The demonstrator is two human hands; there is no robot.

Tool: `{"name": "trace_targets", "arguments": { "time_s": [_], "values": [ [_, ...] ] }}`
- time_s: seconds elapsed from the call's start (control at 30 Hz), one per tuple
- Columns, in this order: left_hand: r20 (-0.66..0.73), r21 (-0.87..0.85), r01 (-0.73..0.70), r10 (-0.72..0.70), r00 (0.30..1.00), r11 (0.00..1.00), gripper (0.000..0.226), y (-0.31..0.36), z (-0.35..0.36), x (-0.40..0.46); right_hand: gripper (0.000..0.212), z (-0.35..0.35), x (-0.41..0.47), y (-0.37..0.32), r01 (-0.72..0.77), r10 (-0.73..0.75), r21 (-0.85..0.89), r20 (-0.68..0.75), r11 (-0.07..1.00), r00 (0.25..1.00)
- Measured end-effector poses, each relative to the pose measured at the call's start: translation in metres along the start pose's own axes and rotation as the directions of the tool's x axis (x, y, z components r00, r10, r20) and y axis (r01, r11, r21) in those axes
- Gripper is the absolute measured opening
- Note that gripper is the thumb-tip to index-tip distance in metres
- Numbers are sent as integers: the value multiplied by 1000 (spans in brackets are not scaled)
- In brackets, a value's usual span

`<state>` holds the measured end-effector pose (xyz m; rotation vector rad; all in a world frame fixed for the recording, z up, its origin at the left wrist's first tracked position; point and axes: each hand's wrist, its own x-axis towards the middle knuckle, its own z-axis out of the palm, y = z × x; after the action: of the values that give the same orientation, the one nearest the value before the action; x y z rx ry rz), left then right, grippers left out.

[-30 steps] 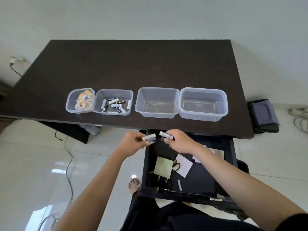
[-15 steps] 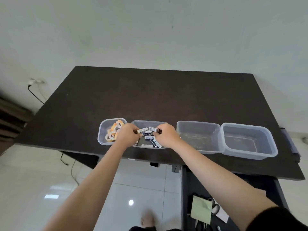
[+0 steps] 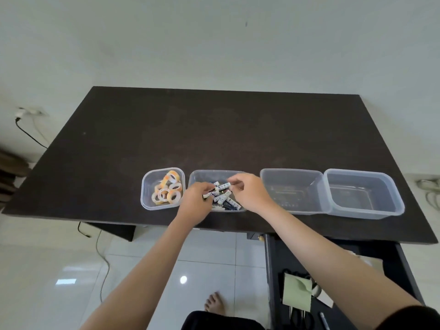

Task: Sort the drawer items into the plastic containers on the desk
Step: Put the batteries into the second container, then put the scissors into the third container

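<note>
1. Reaching over the near edge of the dark tabletop [image 3: 214, 129], both hands sit above the second clear container from the left, the battery container [image 3: 204, 175].
2. The left hand [image 3: 196, 198] has its fingers curled down into the pile of batteries [image 3: 223, 198]; whether it grips one or only touches them I cannot tell, as the fingertips are hidden among them.
3. The right hand [image 3: 250, 194] hovers over the right half of the same container with fingers loosely bent and slightly spread. A white battery [image 3: 223, 186] lies just at its fingertips, but the frame does not plainly show a pinch, so its grip cannot be told either.
4. The batteries are white, black and blue, heaped in a jumble inside the container between the two hands.
5. To the left, touching or just beside it, stands a smaller container [image 3: 145, 198] holding rolls of tape [image 3: 167, 192], white and orange, piled on one another.
6. To the right stand two larger clear containers side by side: the third container [image 3: 291, 171] and the fourth container [image 3: 364, 173], their rims touching.
7. All four containers form a row near the front edge of the tabletop.
8. Below the tabletop on the right, the open drawer [image 3: 269, 270] shows a pale green paper [image 3: 296, 294], with scissors [image 3: 300, 315] partly under it and a pen [image 3: 324, 319] near the bottom edge.
9. A bare foot [image 3: 214, 303] rests on the glossy white floor tiles [image 3: 71, 270], and a cable [image 3: 102, 258] trails across the floor at the left.
</note>
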<state>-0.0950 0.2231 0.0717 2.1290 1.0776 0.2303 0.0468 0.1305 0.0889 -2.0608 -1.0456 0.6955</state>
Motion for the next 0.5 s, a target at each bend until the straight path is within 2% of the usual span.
{"name": "trace_targets", "arguments": {
  "time_s": [0.17, 0.27, 0.37, 0.5],
  "values": [
    [-113, -82, -177, 167, 979, 981, 22, 16, 38, -39, 16, -27, -42, 23, 105, -104, 124, -18, 987, 994],
    [-115, -120, -253, 240, 964, 960, 20, 32, 72, -65, 17, -52, -73, 48, 65, -78, 121, 99, 991, 992],
    [-38, -127, -263, 261, 965, 956, 19, 51, 114, -93, 18, -78, -106, 84, -11, -10, 97, 222, 995, 975],
    [135, -164, -169, 192, 972, 972, 21, 75, 177, -127, 17, -101, -146, 149, -109, 102, 9, 281, 994, 954]
  ]
}}
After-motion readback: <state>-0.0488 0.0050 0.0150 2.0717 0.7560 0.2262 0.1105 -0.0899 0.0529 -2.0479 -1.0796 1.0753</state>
